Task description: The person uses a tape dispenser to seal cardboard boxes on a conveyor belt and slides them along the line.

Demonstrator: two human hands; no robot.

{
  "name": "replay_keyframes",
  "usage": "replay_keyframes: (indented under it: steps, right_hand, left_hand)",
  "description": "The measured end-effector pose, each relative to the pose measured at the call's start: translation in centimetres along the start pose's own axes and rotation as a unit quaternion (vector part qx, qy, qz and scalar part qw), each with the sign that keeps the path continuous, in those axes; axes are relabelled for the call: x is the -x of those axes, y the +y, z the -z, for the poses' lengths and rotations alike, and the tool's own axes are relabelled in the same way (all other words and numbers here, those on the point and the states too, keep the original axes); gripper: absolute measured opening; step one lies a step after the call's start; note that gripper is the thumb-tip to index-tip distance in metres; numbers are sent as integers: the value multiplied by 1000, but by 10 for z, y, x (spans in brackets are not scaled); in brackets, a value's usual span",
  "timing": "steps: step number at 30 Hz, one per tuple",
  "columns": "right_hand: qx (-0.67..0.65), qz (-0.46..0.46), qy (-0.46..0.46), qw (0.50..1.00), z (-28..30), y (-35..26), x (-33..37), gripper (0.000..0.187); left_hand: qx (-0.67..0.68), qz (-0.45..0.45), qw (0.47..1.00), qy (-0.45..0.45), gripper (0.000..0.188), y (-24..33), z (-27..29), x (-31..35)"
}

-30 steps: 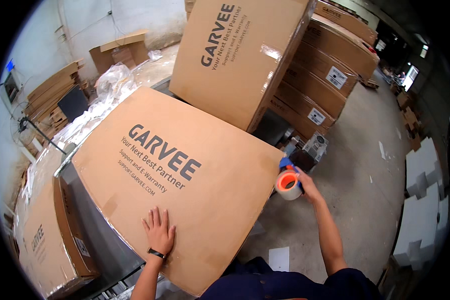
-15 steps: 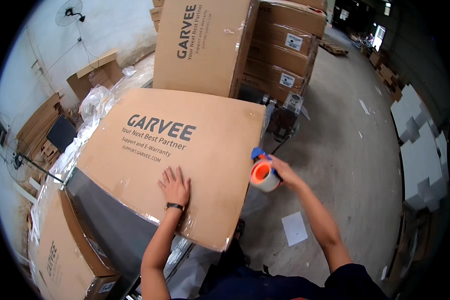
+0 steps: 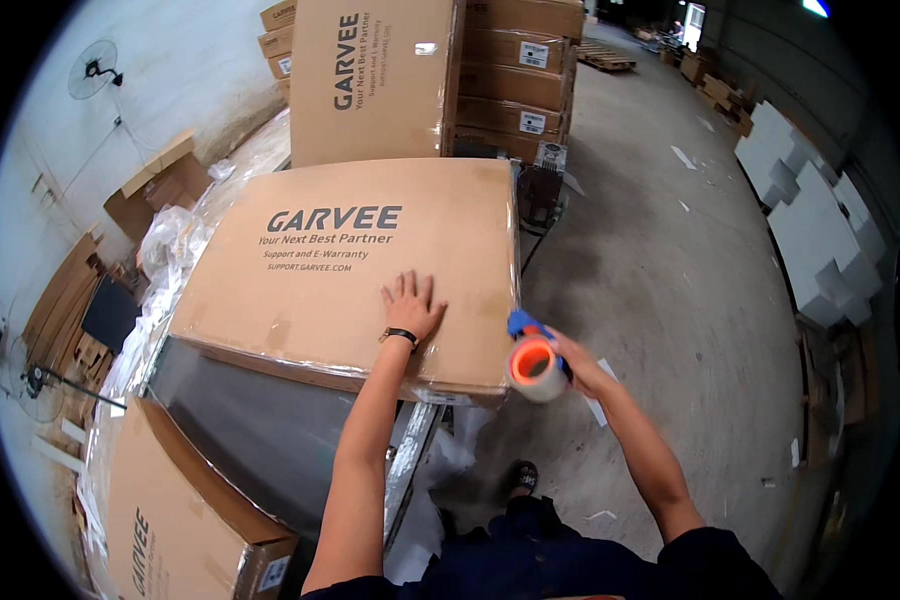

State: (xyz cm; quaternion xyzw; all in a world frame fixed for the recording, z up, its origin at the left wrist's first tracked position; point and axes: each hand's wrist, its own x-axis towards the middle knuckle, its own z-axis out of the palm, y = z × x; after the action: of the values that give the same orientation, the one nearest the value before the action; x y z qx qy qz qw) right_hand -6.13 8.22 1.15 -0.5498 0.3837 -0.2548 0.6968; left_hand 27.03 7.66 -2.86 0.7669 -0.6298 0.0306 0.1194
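Note:
A large flat cardboard box (image 3: 320, 310) with dark printing lies on the conveyor, with shiny clear tape along its edges. On its top, near the right end, my left hand (image 3: 415, 305) rests flat with fingers spread; a dark band circles that wrist. My right hand (image 3: 578, 365) grips a tape dispenser (image 3: 536, 368), blue with an orange core and a roll of clear tape. The dispenser's blue head is at the box's right edge; whether it touches the cardboard I cannot tell. My right fingers are partly hidden behind the dispenser.
The dark conveyor belt (image 3: 260, 390) runs beneath the box. A second carton (image 3: 185, 500) stands at lower left. Beyond, a tall upright carton (image 3: 370, 90) and stacked boxes (image 3: 515, 85) block the far side. White foam pieces (image 3: 820, 235) line the right; a fan (image 3: 95, 70) hangs on the wall.
The box has turned slightly and now sits more squarely before me. My left hand stays flat on it. The right hand keeps the dispenser by the right edge, nearer the front corner.

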Motion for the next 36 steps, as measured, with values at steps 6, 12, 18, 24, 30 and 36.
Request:
replay_keyframes:
  steps: [6, 12, 18, 24, 30, 36]
  right_hand:
    - [69, 8, -45, 997, -150, 55, 162, 57]
    - [123, -129, -44, 983, -177, 66, 23, 62]
    - [466, 1, -170, 868, -305, 105, 42, 73]
    - [182, -171, -16, 968, -126, 195, 199, 63]
    - [63, -133, 298, 943, 74, 197, 262, 47]
    - [91, -47, 341, 934, 236, 127, 197, 47]
  left_hand:
    - [25, -95, 995, -25, 62, -11, 21, 58]
    - [130, -124, 983, -47, 48, -1, 26, 52]
    - [263, -107, 957, 54, 43, -29, 14, 50]
    - [45, -452, 891, 15, 38, 136, 15, 120]
    - [-261, -209, 923, -193, 46, 175, -30, 21]
    - [-239, -75, 967, -45, 50, 174, -78, -88]
